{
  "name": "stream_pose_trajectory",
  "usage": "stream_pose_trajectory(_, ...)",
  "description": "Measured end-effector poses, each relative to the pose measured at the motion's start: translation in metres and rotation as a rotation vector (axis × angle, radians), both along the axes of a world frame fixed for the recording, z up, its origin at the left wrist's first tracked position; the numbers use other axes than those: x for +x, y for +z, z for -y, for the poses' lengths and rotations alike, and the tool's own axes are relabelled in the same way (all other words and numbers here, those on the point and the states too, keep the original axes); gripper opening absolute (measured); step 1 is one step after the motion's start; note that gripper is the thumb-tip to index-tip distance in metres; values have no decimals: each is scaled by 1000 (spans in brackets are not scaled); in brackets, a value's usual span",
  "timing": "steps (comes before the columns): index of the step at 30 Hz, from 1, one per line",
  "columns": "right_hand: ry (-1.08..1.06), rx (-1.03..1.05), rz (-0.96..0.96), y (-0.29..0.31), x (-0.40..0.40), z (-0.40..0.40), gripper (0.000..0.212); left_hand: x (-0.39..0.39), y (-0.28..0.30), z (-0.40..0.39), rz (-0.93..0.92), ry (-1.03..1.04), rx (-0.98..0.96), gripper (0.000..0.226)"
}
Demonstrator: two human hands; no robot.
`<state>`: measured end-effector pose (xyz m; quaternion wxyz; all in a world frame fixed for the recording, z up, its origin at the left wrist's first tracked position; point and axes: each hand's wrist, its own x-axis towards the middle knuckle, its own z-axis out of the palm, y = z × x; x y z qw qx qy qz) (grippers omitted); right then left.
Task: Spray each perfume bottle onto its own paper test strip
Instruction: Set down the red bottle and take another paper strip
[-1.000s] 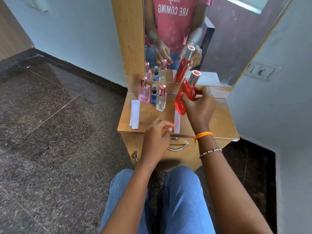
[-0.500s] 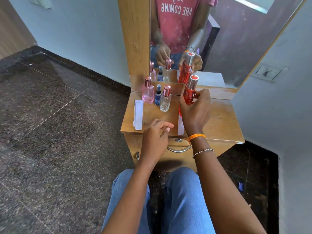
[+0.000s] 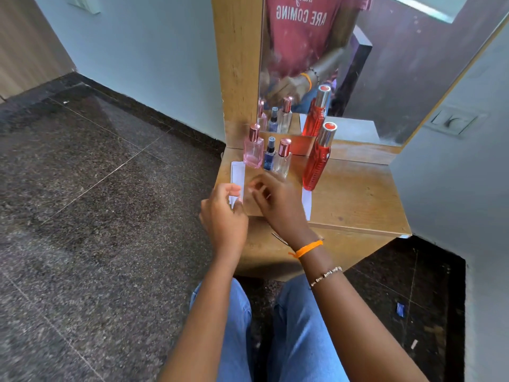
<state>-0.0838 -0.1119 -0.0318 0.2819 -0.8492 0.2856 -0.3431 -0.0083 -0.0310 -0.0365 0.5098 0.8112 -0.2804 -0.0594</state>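
The wooden tabletop [image 3: 355, 194] was small and boxed in; the mirror [image 3: 358, 64] closed off its back edge, a grey wall stood just beside its right edge, and only the left and front edges gave onto open dark floor [image 3: 96, 188]; the right half of the top lay bare, so there was free room there. The tall red bottle [image 3: 316, 161] stood upright near the middle, its base touching the far end of a white paper strip [image 3: 307, 204]; the pink bottle [image 3: 253, 151], the small blue bottle [image 3: 269, 157] and the clear bottle [image 3: 283, 158] stood close together at the back left; a stack of paper strips [image 3: 238, 175] lay along the left edge, just in front of the pink bottle. My left hand [image 3: 224, 216] hovered over the near end of that stack, fingers loosely curled and parted; I could not tell whether it pinched a strip. My right hand [image 3: 278, 201] reached across toward the same stack, blurred, fingers spread and holding nothing; the two hands were near each other but not touching.
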Motion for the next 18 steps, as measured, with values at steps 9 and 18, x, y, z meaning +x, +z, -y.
stream_pose_trajectory(9, 90, -93, -404, -13, 40, 19, 60, 21, -3, 2, 5, -10, 160, 42)
stream_pose_trajectory(18, 56, -62, -295, -17, 40, 16, 44, 23, -8, 1, 0, -30, 183, 45)
